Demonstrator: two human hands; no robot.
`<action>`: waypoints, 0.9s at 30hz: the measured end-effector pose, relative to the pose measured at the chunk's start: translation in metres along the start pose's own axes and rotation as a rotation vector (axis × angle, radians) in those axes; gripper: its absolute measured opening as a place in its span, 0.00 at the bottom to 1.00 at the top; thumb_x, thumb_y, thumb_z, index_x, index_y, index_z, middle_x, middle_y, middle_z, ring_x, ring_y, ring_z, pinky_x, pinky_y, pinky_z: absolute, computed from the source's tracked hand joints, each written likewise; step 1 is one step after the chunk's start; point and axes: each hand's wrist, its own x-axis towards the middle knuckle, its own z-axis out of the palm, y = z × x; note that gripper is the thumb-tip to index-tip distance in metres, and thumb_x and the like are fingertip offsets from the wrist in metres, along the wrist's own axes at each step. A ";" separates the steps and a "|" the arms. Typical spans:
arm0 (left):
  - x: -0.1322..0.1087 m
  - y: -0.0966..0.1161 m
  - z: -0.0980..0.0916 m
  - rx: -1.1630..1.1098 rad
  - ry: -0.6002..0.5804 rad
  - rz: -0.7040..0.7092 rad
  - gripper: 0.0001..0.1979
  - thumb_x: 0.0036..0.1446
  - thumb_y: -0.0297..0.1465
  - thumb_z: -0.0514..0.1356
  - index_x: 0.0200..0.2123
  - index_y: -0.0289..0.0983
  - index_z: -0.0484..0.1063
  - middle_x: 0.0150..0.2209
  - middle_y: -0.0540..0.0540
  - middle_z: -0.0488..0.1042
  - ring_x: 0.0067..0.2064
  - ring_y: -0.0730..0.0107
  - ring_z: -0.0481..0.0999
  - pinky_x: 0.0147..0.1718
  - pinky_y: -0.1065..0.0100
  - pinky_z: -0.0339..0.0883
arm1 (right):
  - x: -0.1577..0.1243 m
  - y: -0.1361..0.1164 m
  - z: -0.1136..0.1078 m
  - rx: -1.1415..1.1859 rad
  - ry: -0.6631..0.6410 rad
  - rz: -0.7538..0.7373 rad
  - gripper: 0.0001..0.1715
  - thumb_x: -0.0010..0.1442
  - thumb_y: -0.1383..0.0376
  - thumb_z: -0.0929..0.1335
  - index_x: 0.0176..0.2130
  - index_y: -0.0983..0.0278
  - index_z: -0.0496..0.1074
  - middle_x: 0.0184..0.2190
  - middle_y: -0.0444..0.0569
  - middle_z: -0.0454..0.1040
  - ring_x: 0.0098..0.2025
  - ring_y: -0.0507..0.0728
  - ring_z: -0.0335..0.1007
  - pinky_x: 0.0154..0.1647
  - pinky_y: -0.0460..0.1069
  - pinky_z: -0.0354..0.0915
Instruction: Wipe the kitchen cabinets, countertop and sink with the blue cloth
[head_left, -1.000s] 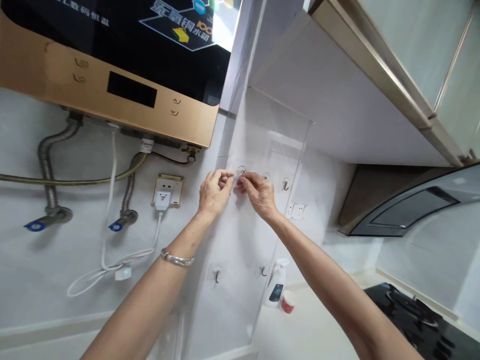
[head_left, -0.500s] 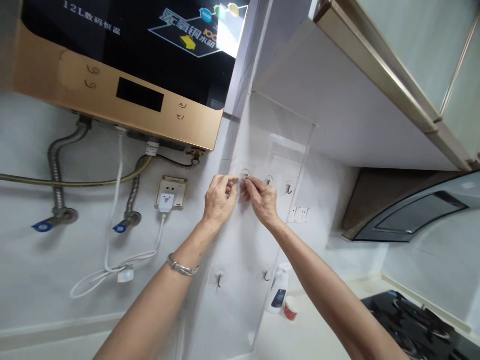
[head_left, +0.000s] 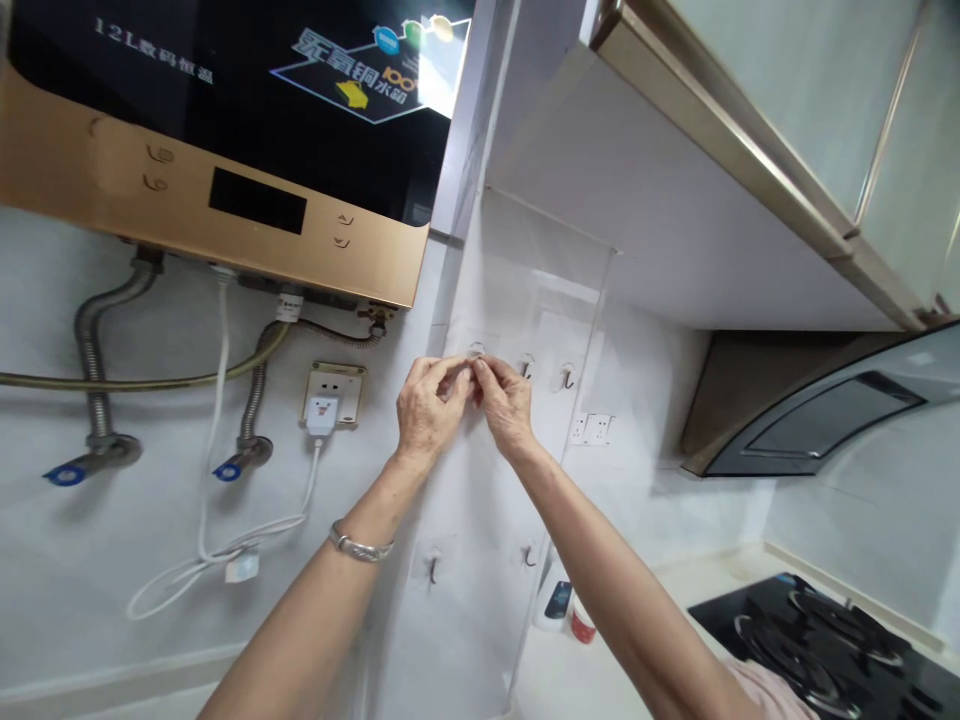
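Both hands meet at a clear adhesive hook [head_left: 477,350] on the white wall panel [head_left: 480,500]; fingers cover most of it. My left hand [head_left: 433,405] comes from the left, thumb and index finger pressed together at the hook's lower part. From the right, my right hand [head_left: 504,402] pinches at the same spot, its fingertips touching the left ones. What lies between the fingertips is too small to make out. To the right are two more hooks, one [head_left: 527,368] close by my right hand and another [head_left: 568,377] farther off. Lower down hang a left hook [head_left: 433,569] and a right hook [head_left: 529,555].
A gold and black water heater [head_left: 315,245] with hoses is at the upper left, above a socket with a white plug [head_left: 321,412]. Cabinets [head_left: 720,120] overhang at the right, near a range hood [head_left: 810,420]. A bottle [head_left: 553,600], red cup [head_left: 582,622] and stove [head_left: 817,640] stand below.
My hands have come together, the left hand's fingertips now meeting the right's at the hook and covering more of it. The view has shifted slightly, moving the heater and cabinets left.
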 end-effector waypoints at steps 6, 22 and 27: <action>0.006 0.002 0.001 0.032 0.037 -0.011 0.12 0.62 0.36 0.63 0.47 0.44 0.83 0.36 0.49 0.76 0.33 0.71 0.73 0.43 0.68 0.69 | 0.000 0.001 0.000 0.119 0.010 0.074 0.27 0.56 0.41 0.73 0.39 0.61 0.76 0.34 0.49 0.82 0.33 0.56 0.79 0.32 0.50 0.77; 0.007 -0.002 0.003 -0.022 0.057 -0.040 0.14 0.61 0.45 0.65 0.44 0.47 0.85 0.38 0.48 0.77 0.36 0.69 0.72 0.44 0.67 0.69 | -0.003 0.008 0.006 0.180 0.042 0.024 0.23 0.57 0.43 0.73 0.35 0.59 0.75 0.31 0.46 0.82 0.32 0.57 0.81 0.33 0.50 0.78; 0.008 -0.001 0.003 -0.025 0.046 -0.088 0.12 0.60 0.44 0.66 0.43 0.48 0.85 0.37 0.48 0.76 0.37 0.68 0.70 0.45 0.65 0.69 | 0.003 0.007 -0.001 0.120 -0.075 0.032 0.25 0.61 0.40 0.69 0.38 0.58 0.73 0.29 0.44 0.80 0.29 0.56 0.79 0.27 0.50 0.76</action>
